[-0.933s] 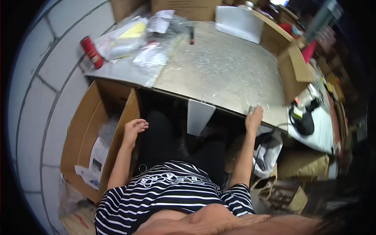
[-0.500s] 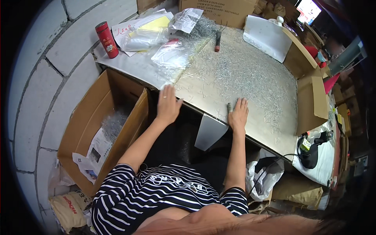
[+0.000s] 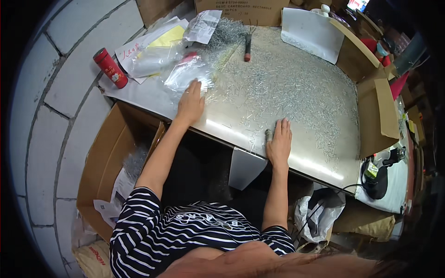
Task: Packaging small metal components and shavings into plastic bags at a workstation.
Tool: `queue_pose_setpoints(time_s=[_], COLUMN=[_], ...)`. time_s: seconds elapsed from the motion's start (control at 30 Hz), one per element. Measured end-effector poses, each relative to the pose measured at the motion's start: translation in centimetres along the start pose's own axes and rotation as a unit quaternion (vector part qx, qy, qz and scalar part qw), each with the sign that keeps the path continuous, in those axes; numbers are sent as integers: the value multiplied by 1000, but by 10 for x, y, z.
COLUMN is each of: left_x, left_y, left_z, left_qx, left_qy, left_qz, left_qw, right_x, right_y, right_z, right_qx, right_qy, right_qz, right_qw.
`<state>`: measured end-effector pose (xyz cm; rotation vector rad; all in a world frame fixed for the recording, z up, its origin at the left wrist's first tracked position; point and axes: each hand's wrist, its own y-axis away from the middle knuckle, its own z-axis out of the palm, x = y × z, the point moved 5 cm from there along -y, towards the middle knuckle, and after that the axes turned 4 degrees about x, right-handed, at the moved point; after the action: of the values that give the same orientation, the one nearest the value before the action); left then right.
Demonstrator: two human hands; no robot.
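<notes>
My left hand reaches over the near left part of the metal tabletop, fingers stretched out. Its fingertips are at the edge of a clear plastic bag; I cannot tell whether they press on it. Flat near the front edge lies my right hand, palm down, with a grey wrap around the thumb. Beyond it, many small thin metal pieces are scattered across the tabletop. A tool with a dark handle and a red end lies farther back, beside a tangled heap of metal pieces.
At far left stands a red flask near papers. An open carton sits below the left edge. A grey chute hangs off the front edge. Cardboard flaps wall the right side. A masked person is farther off.
My left hand has moved forward from the table's front edge onto the tabletop beside the plastic bag. The right hand stays nearly in place. The whole view has shifted slightly.
</notes>
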<state>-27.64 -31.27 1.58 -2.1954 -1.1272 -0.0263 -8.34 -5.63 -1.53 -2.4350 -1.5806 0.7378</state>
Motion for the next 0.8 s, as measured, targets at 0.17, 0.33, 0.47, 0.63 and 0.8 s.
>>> queue_pose_setpoints(time_s=[0.17,0.33,0.47,0.63,0.8], left_x=[25,60,49,42,39], left_y=[34,53,65,76,90], left_z=[32,10,3,6,4], left_qx=[-40,-98,-25,49,5], left_qy=[-197,-68,-17,12,106], left_qz=[59,23,35,79,97], left_qw=[978,993,999,996,990], right_x=[2,4,3,3,8], right_y=[8,7,7,5,4], right_z=[0,-5,-1,-2,0], right_qx=[-4,8,1,7,10], right_qy=[2,-29,-33,-38,-49], right_qz=[-2,8,10,10,27], right_qw=[1000,1000,999,999,998])
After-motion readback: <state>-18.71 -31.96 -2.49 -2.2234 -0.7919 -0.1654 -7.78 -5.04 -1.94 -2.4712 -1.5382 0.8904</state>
